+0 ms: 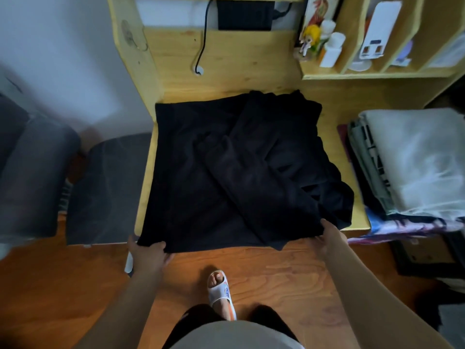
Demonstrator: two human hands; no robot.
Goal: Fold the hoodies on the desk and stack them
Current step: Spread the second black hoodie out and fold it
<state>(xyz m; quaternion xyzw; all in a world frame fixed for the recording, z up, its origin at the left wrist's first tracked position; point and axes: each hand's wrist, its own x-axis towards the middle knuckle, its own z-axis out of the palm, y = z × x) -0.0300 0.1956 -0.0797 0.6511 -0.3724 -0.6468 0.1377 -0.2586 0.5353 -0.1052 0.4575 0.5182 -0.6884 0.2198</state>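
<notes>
From your head camera, no brand or writing can be read: the pale folded garment [412, 162] on the stack at your right shows black block marks along its edge, too blurred to make out, and the white case [378, 31] in the shelf [377, 75] carries only small dark squares.

The desk [226, 59] is light, knotty pine with a raised back panel and side wall; the floor [276, 268] below it is glossy reddish wood grain. A black cable [202, 41] hangs down the back panel from a black box [245, 15]. White cylindrical bottles [332, 49] and a small yellow figurine [310, 37] stand on the shelf.

The black hoodie [236, 167] lies spread across the desk, soft and matte, roughly square, with one sleeve folded diagonally over the body and loose folds bunched at its right side. Its near hem hangs just over the desk's front edge.

Your left hand [151, 253] grips the hem's near left corner, fingers curled round the cloth. Your right hand [329, 238] pinches the near right corner. The two hands are well apart, one at each end of the hem.

A white slipper [221, 290] shows on your foot between your arms.
</notes>
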